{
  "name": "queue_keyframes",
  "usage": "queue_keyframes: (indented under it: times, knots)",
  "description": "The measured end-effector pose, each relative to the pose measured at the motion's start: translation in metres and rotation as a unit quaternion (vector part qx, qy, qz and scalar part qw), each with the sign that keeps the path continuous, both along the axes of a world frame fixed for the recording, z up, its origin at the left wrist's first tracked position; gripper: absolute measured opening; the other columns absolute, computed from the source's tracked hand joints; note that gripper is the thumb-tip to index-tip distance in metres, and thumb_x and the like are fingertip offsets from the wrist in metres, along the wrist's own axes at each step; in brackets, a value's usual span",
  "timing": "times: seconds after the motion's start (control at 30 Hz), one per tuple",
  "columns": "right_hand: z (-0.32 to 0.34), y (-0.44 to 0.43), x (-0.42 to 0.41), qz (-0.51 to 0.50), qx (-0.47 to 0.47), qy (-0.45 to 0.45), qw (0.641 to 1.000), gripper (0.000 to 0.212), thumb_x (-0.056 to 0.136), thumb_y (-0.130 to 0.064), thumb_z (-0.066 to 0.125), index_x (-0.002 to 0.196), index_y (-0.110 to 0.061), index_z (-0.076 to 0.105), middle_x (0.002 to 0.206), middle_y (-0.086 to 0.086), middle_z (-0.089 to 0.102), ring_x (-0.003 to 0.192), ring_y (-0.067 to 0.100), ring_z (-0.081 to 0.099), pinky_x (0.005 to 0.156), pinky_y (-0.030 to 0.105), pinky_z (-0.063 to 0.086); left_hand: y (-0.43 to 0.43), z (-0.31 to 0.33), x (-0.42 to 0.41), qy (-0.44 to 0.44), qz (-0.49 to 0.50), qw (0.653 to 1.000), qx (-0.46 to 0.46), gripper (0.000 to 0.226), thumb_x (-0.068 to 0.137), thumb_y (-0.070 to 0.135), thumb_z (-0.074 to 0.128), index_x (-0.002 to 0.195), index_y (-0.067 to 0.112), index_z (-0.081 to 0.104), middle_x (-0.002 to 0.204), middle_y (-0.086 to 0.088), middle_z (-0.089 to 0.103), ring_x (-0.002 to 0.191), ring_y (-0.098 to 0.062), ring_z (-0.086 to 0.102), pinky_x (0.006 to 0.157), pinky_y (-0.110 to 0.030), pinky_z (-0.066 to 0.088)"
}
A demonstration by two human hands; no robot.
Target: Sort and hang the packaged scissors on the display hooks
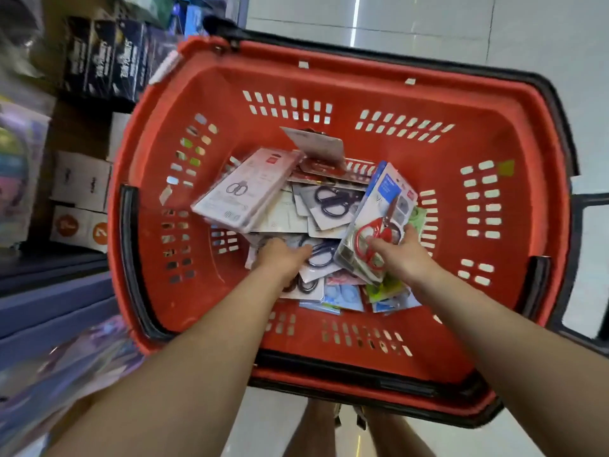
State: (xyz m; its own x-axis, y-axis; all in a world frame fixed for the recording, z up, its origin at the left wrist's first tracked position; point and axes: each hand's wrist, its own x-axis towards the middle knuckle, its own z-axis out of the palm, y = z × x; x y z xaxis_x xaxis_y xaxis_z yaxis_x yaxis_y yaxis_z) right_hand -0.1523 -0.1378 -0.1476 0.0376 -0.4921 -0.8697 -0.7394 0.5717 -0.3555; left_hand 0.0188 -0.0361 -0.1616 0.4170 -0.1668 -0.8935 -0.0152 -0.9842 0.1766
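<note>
A red plastic basket (329, 90) stands on the floor and holds a heap of packaged scissors. My right hand (403, 255) grips a pack of red-handled scissors (379, 222) with a blue card, tilted up out of the heap. My left hand (280, 258) reaches down into the pile, its fingers resting on packs of black-handled scissors (324, 255). A stack of white scissor packs (245, 189) leans at the left of the heap. More black-handled scissors (331, 201) lie in the middle. No display hooks are in view.
Shelves on the left carry dark boxes (105, 57) and white boxes (82, 183). Blurred packaged goods (66, 367) fill the lower left. Pale floor tiles (428, 21) lie beyond the basket. The basket's black handle (566, 133) runs round its right side.
</note>
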Motion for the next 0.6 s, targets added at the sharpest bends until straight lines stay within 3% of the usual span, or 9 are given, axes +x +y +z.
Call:
queue_keyframes:
  times: [0.07,0.1,0.2,0.33,0.47,0.6]
  knots:
    - [-0.022,0.004,0.003,-0.048,0.009,-0.013,0.999,0.075,0.082,-0.039,0.077,0.139,-0.015,0.035,0.124,0.005,0.064,0.109,0.026,0.064,0.103,0.045,0.049,-0.002,-0.016,0.000,-0.002,0.082,0.997,-0.006,0.054,0.082,0.045,0.075,0.111,0.002,0.060,0.103,-0.018,0.070,0.088,-0.031,0.067,0.067,-0.030,0.051]
    - [-0.028,0.005,0.005,-0.075,0.009,-0.020,0.997,0.071,0.080,-0.036,0.080,0.135,-0.015,0.039,0.121,0.005,0.066,0.106,0.025,0.065,0.101,0.045,0.051,-0.003,-0.020,-0.001,0.003,0.096,0.995,0.000,0.058,0.079,0.046,0.077,0.112,0.001,0.060,0.103,-0.018,0.070,0.089,-0.031,0.067,0.068,-0.031,0.053]
    - [-0.030,0.008,0.007,-0.155,0.002,-0.032,0.987,0.079,0.074,-0.022,0.087,0.134,-0.017,0.036,0.112,0.002,0.067,0.099,0.021,0.067,0.097,0.045,0.053,-0.003,-0.023,-0.003,-0.034,0.031,0.998,0.054,0.077,0.071,0.061,0.078,0.120,0.004,0.058,0.126,-0.018,0.059,0.116,-0.034,0.055,0.090,-0.034,0.048]
    - [-0.019,0.000,0.002,-0.161,-0.012,-0.050,0.986,0.102,0.071,-0.011,0.089,0.150,-0.023,0.025,0.102,-0.009,0.061,0.094,0.013,0.064,0.098,0.040,0.052,-0.004,-0.028,-0.001,0.061,0.175,0.983,-0.015,0.064,0.069,0.036,0.088,0.116,0.002,0.062,0.108,-0.015,0.071,0.087,-0.025,0.068,0.080,-0.034,0.056]
    - [0.007,-0.015,0.004,-0.147,-0.016,-0.058,0.987,0.086,0.074,-0.011,0.087,0.144,-0.022,0.039,0.104,-0.012,0.057,0.093,0.012,0.064,0.097,0.037,0.052,-0.014,-0.009,0.000,0.139,0.300,0.943,-0.050,0.048,0.074,0.023,0.085,0.115,0.005,0.066,0.100,-0.014,0.074,0.068,-0.023,0.071,0.053,-0.032,0.057]
    - [0.038,-0.026,0.003,-0.154,-0.012,-0.086,0.984,0.070,0.075,-0.006,0.084,0.135,-0.024,0.053,0.116,-0.005,0.062,0.103,0.023,0.069,0.094,0.048,0.056,-0.001,0.041,0.006,0.154,0.344,0.925,-0.034,0.038,0.080,0.018,0.078,0.113,0.001,0.068,0.091,-0.018,0.074,0.062,-0.025,0.070,0.055,-0.033,0.058]
